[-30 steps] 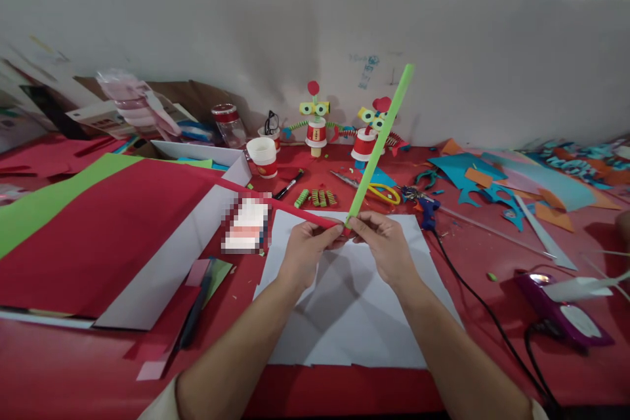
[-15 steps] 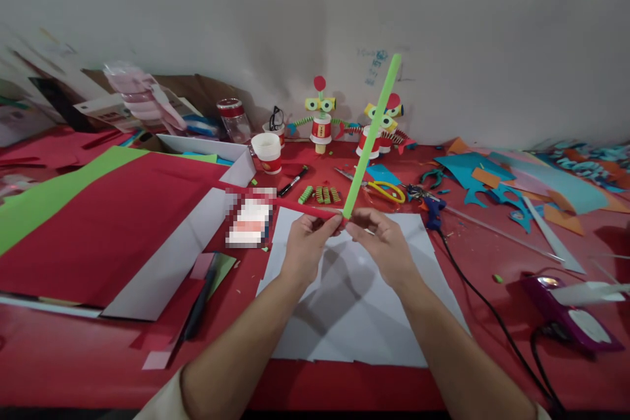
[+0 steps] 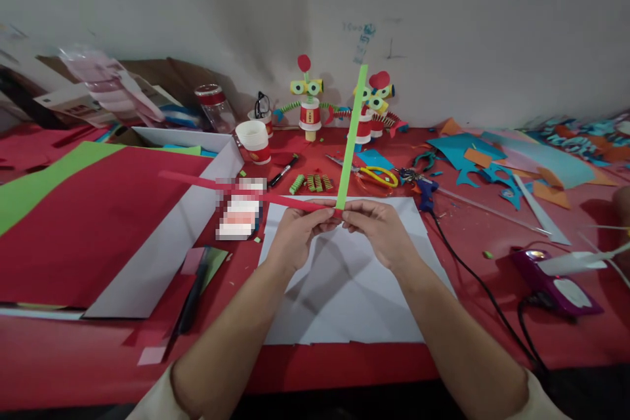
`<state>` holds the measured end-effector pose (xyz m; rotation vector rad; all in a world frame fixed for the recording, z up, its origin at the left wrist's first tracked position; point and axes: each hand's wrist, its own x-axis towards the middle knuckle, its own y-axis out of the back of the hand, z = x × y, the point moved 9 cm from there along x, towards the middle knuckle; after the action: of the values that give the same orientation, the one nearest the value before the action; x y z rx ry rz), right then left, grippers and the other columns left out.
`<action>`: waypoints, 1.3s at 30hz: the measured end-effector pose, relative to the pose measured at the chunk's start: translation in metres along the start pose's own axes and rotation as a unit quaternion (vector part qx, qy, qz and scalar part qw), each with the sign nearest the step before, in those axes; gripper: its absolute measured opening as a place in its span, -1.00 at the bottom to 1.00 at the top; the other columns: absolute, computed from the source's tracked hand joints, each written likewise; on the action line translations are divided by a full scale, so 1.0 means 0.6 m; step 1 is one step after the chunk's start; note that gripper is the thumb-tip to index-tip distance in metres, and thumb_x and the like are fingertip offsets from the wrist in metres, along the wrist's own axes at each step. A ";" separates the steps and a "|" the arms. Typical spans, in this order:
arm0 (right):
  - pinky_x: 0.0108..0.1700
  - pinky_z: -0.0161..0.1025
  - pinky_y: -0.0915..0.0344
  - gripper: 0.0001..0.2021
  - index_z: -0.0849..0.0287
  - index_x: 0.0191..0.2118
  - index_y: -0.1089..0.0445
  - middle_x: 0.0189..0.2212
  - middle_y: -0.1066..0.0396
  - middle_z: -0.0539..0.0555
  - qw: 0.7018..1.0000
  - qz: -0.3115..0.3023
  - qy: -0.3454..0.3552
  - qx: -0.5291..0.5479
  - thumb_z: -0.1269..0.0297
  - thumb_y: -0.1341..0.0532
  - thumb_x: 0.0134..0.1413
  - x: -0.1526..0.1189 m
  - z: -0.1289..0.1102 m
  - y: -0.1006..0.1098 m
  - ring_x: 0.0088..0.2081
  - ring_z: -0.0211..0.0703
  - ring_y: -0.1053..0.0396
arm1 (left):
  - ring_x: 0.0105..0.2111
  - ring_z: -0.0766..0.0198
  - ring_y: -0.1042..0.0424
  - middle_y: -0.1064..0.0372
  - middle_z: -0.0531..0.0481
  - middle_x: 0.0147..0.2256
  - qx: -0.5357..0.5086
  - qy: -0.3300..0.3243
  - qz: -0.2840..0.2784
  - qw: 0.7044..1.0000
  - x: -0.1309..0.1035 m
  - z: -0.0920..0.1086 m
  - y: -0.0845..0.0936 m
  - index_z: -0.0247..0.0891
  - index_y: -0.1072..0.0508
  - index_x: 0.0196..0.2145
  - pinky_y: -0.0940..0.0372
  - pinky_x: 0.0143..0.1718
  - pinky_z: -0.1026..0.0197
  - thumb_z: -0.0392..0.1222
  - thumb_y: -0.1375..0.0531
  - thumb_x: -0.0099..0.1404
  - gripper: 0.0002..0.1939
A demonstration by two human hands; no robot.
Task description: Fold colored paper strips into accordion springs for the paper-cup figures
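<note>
Both of my hands meet above the white paper, pinching two paper strips where their ends cross. A green paper strip stands up from the joint. The red paper strip runs out to the left, over the pixelated patch. My left hand is closed on the red strip by the crossing. My right hand is closed at the right side of the same corner, its thumb near the foot of the green strip. Just beyond lie several small folded green and red paper springs.
Paper-cup figures stand by the wall. Yellow-handled scissors, a black pen and a blue glue gun lie behind the paper. At left is a box with red sheets; at right, a purple power strip with cords.
The green strip has swung from leaning right to nearly upright. The red strip now shows stretched out leftward. The camera view has tilted down and shifted slightly right.
</note>
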<state>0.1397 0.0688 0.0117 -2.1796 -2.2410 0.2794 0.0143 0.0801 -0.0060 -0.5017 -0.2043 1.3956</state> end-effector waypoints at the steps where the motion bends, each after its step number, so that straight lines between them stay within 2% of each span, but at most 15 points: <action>1: -0.36 -0.29 -0.21 -0.90 0.19 -0.47 -0.51 -0.58 -0.41 -0.03 1.000 -0.003 -0.001 0.001 0.29 -0.30 -0.19 0.000 0.000 0.000 -0.49 -0.31 -0.29 | -0.49 0.31 -0.42 -0.49 -0.04 -0.51 0.002 0.005 0.004 1.000 0.000 -0.001 0.001 -0.33 -0.56 -0.50 -0.32 -0.35 0.22 -0.26 -0.33 -0.01 -0.92; 6: -0.39 -0.31 -0.19 -0.93 0.18 -0.48 -0.49 -0.59 -0.38 -0.05 1.000 -0.006 0.012 -0.013 0.31 -0.28 -0.18 0.003 0.002 0.001 -0.51 -0.32 -0.26 | -0.49 0.30 -0.42 -0.49 -0.03 -0.54 -0.004 0.022 0.020 1.000 -0.003 -0.005 0.001 -0.32 -0.56 -0.50 -0.31 -0.35 0.22 -0.26 -0.35 -0.05 -0.90; 10: -0.38 -0.31 -0.22 -0.91 0.16 -0.44 -0.46 -0.54 -0.40 -0.04 0.998 -0.020 0.037 -0.051 0.29 -0.24 -0.09 0.004 -0.001 -0.004 -0.48 -0.30 -0.30 | -0.47 0.30 -0.42 -0.49 -0.04 -0.51 0.004 0.023 0.015 1.000 -0.005 -0.005 -0.004 -0.30 -0.57 -0.45 -0.28 -0.35 0.24 -0.24 -0.34 -0.05 -0.86; 14: -0.38 -0.31 -0.27 -0.87 0.14 -0.40 -0.36 -0.47 -0.41 -0.04 0.996 -0.018 0.059 -0.067 0.20 -0.20 -0.02 0.005 -0.005 -0.003 -0.43 -0.26 -0.39 | -0.55 0.37 -0.32 -0.42 0.01 -0.58 0.023 -0.008 0.055 0.998 -0.004 0.006 0.010 -0.30 -0.57 -0.50 -0.19 -0.46 0.29 -0.24 -0.33 -0.06 -0.90; 17: -0.41 -0.32 -0.28 -0.87 0.13 -0.37 -0.27 -0.52 -0.38 -0.06 0.996 -0.016 0.062 -0.063 0.18 -0.14 0.05 0.006 -0.001 0.002 -0.49 -0.27 -0.38 | -0.56 0.39 -0.30 -0.43 0.01 -0.57 0.019 -0.021 0.067 0.997 -0.001 0.010 0.019 -0.30 -0.58 -0.48 -0.16 -0.50 0.30 -0.27 -0.31 -0.07 -0.89; 22: -0.44 -0.35 -0.21 -0.89 0.11 -0.34 -0.36 -0.57 -0.31 -0.09 0.971 -0.030 0.127 -0.202 0.29 -0.09 0.08 0.000 -0.004 -0.007 -0.55 -0.32 -0.27 | -0.52 0.35 -0.34 -0.44 0.00 -0.54 0.005 -0.008 0.042 0.999 0.003 0.004 0.017 -0.31 -0.57 -0.47 -0.22 -0.44 0.27 -0.27 -0.36 -0.12 -0.84; 26: -0.48 -0.35 -0.17 -0.87 0.10 -0.37 -0.40 -0.60 -0.30 -0.10 0.963 -0.018 0.131 -0.235 0.29 -0.11 0.05 0.006 -0.008 0.002 -0.58 -0.32 -0.22 | -0.58 0.39 -0.29 -0.37 0.05 -0.62 0.024 -0.008 0.063 0.998 0.003 0.002 0.024 -0.32 -0.56 -0.52 -0.22 -0.47 0.28 -0.18 -0.40 -0.13 -0.81; 28: -0.46 -0.33 -0.20 -0.87 0.09 -0.37 -0.42 -0.59 -0.34 -0.08 0.959 0.002 0.123 -0.256 0.24 -0.14 0.03 0.017 -0.018 0.031 -0.56 -0.28 -0.26 | -0.58 0.39 -0.28 -0.37 0.04 -0.63 0.040 -0.013 0.087 0.995 0.003 0.005 0.032 -0.33 -0.56 -0.54 -0.21 -0.48 0.28 -0.15 -0.41 -0.15 -0.78; 29: -0.42 -0.30 -0.22 -0.87 0.09 -0.39 -0.42 -0.56 -0.38 -0.05 0.951 0.040 0.121 -0.282 0.21 -0.15 0.02 0.022 -0.028 0.060 -0.52 -0.24 -0.30 | -0.59 0.39 -0.28 -0.38 0.03 -0.63 0.047 -0.015 0.100 0.994 0.004 0.007 0.037 -0.33 -0.56 -0.54 -0.20 -0.49 0.28 -0.14 -0.42 -0.16 -0.77; 30: -0.33 -0.27 -0.26 -0.86 0.08 -0.40 -0.43 -0.50 -0.43 -0.01 0.930 0.117 0.120 -0.328 0.20 -0.15 0.03 0.026 -0.042 0.103 -0.43 -0.19 -0.36 | -0.59 0.39 -0.28 -0.39 0.03 -0.63 0.052 -0.018 0.114 0.992 0.005 0.009 0.043 -0.33 -0.56 -0.54 -0.19 -0.50 0.28 -0.13 -0.42 -0.16 -0.76; 32: -0.15 -0.21 -0.25 -0.89 0.09 -0.38 -0.42 -0.32 -0.48 0.08 0.846 0.296 0.047 -0.440 0.24 -0.17 0.01 0.022 -0.062 0.202 -0.21 -0.08 -0.39 | -0.60 0.38 -0.28 -0.39 0.02 -0.64 0.052 -0.025 0.144 0.988 0.006 0.014 0.055 -0.34 -0.56 -0.56 -0.17 -0.52 0.28 -0.11 -0.42 -0.18 -0.75; 33: -0.09 -0.16 -0.22 -0.88 0.15 -0.34 -0.42 -0.24 -0.47 0.19 0.824 0.336 0.018 -0.456 0.27 -0.19 -0.03 0.023 -0.065 0.239 -0.10 0.01 -0.36 | -0.61 0.39 -0.27 -0.38 0.02 -0.65 0.049 -0.029 0.157 0.986 0.006 0.016 0.061 -0.34 -0.56 -0.56 -0.16 -0.53 0.29 -0.11 -0.42 -0.18 -0.75; 34: -0.06 -0.10 -0.21 -0.85 0.21 -0.31 -0.41 -0.21 -0.45 0.27 0.813 0.354 -0.005 -0.462 0.31 -0.21 -0.07 0.026 -0.066 0.269 -0.05 0.11 -0.33 | -0.62 0.39 -0.27 -0.38 0.03 -0.66 0.045 -0.033 0.171 0.984 0.007 0.017 0.066 -0.34 -0.56 -0.54 -0.16 -0.53 0.29 -0.11 -0.42 -0.18 -0.75; 36: -0.11 -0.06 -0.22 -0.84 0.24 -0.35 -0.40 -0.28 -0.45 0.31 0.804 0.364 -0.051 -0.467 0.34 -0.26 -0.17 0.036 -0.058 0.311 -0.08 0.19 -0.36 | -0.63 0.40 -0.27 -0.38 0.03 -0.66 0.038 -0.034 0.193 0.980 0.007 0.015 0.074 -0.34 -0.57 -0.51 -0.15 -0.55 0.30 -0.12 -0.41 -0.17 -0.74; 39: -0.23 -0.10 -0.24 -0.90 0.19 -0.53 -0.35 -0.48 -0.42 0.23 0.802 0.363 -0.095 -0.465 0.40 -0.29 -0.30 0.046 -0.046 0.339 -0.19 0.22 -0.40 | -0.66 0.40 -0.26 -0.36 0.05 -0.68 0.042 -0.015 0.198 0.979 0.008 0.003 0.075 -0.35 -0.55 -0.54 -0.16 -0.56 0.29 -0.14 -0.39 -0.16 -0.77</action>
<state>0.3440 0.1033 0.0090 -3.5774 -1.6022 -0.8568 -0.0258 0.0894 -0.0254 -0.4671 -0.0700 1.7932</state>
